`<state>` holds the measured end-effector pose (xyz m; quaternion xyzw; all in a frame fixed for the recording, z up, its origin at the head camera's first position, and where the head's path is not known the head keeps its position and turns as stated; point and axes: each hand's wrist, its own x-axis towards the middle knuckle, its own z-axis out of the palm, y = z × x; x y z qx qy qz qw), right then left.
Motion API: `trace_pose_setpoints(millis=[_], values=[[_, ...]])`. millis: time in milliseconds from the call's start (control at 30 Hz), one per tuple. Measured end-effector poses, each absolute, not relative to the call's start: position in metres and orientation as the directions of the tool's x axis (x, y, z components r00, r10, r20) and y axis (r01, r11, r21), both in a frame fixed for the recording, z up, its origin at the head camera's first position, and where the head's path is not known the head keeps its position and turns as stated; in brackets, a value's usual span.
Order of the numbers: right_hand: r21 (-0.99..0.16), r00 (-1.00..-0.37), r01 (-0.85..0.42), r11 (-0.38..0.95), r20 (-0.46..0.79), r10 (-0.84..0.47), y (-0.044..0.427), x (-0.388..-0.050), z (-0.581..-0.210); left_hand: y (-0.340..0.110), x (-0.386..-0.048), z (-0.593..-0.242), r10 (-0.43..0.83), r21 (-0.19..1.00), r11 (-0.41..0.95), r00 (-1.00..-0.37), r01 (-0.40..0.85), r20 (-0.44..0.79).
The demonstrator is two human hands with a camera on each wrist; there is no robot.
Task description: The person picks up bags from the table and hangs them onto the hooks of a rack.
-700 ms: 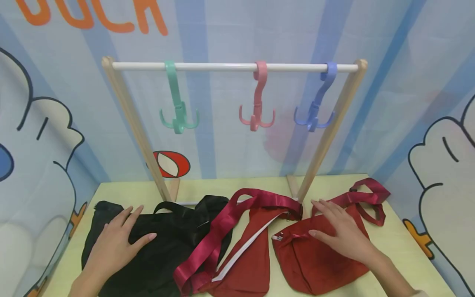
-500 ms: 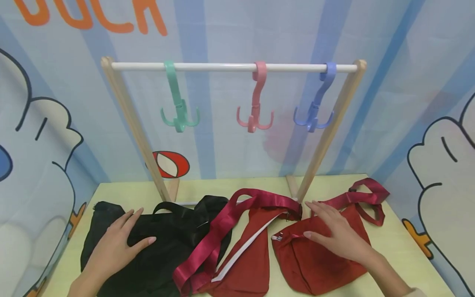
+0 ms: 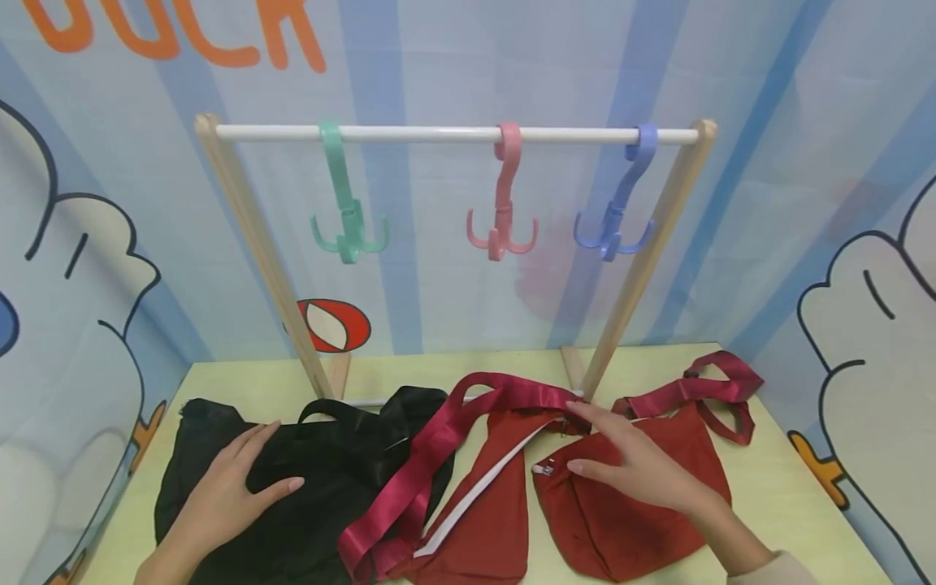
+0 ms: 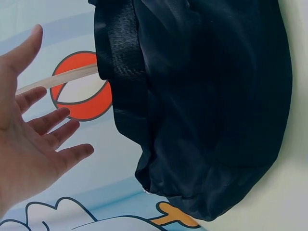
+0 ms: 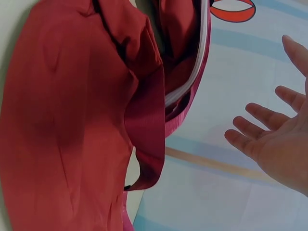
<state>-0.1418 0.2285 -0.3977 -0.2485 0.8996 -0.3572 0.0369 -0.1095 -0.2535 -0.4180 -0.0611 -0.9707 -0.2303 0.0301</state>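
A black bag (image 3: 314, 496) lies at the left of the table, and my left hand (image 3: 223, 491) hovers over it with fingers spread; the left wrist view shows that hand (image 4: 41, 125) apart from the black fabric (image 4: 207, 106). In the middle lies a red bag (image 3: 493, 504) with a white zip and a shiny crimson strap (image 3: 417, 479). Another red bag (image 3: 629, 520) lies at the right under my right hand (image 3: 647, 467), whose fingertips point toward the middle bag's strap end. In the right wrist view the right hand (image 5: 279, 130) holds nothing, apart from the red fabric (image 5: 62, 120).
Behind the bags stands a wooden rack with a white rail (image 3: 431, 134). Green (image 3: 349, 227), pink (image 3: 503, 223) and blue (image 3: 613, 227) hooks hang from it. The pale yellow table (image 3: 797, 504) meets a printed cloth backdrop (image 3: 453, 309).
My right hand has moved left across the right red bag toward the middle bag's strap. The left hand has hardly moved. The bags lie as before.
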Motion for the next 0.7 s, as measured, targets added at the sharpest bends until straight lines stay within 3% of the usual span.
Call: trace_pose_setpoints(millis=[700], values=[[-0.764,-0.815,-0.378,0.523,0.006,-0.58,0.182,-0.141,-0.418,-0.26,-0.114,-0.431,0.075,0.452,0.888,-0.996,0.088,0.048]])
